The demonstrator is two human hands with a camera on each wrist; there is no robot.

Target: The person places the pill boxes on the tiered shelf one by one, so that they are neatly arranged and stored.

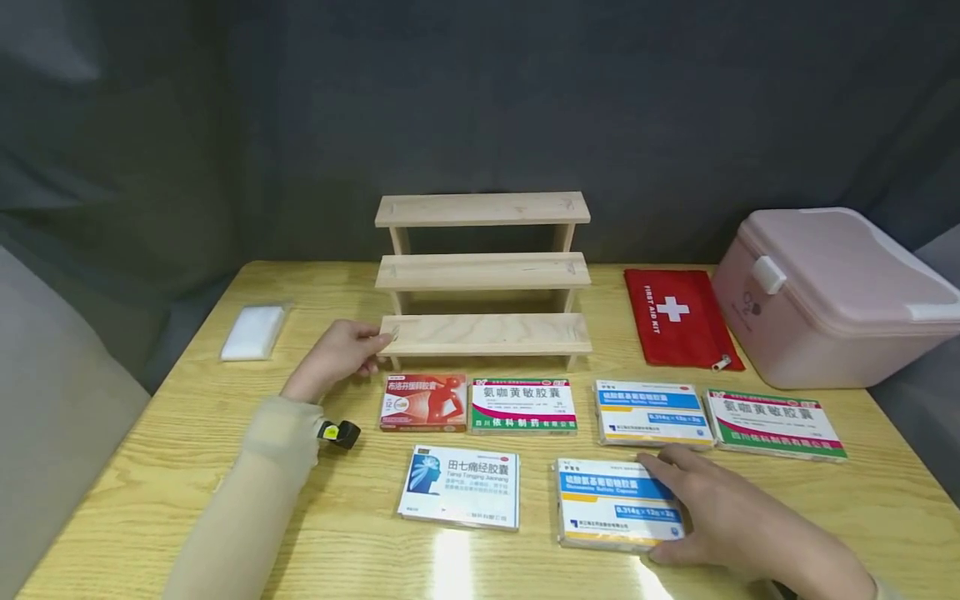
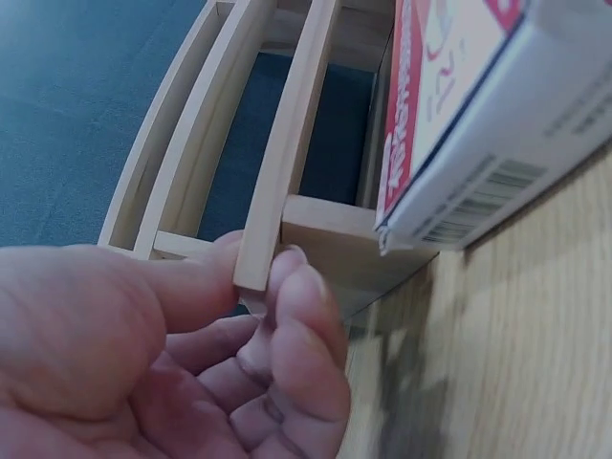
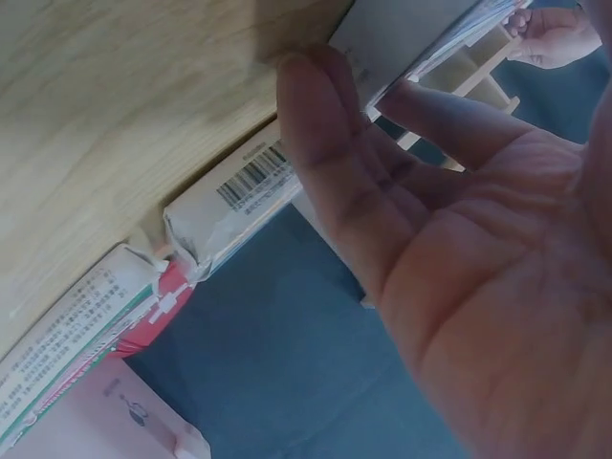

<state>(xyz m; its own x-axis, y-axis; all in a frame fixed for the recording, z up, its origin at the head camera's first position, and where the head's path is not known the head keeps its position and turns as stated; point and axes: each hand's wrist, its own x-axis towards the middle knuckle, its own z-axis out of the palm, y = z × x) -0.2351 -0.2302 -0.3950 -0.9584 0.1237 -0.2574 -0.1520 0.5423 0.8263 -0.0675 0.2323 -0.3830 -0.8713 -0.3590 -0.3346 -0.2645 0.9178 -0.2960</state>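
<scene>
2 glare patches whiten the tabletop.

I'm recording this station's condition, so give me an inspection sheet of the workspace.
Surface: wood-grain table; light glare at the front.
Job's things: three-step wooden rack; six medicine boxes lying flat on the table.
Clutter: white packet left; red first-aid pouch and pink lidded box right.
Hands: left hand pinches the rack's bottom step; right hand at the front blue-and-white box, grip unclear.
Cables: nothing seen.
Surroundings: dark curtain behind the table.
</scene>
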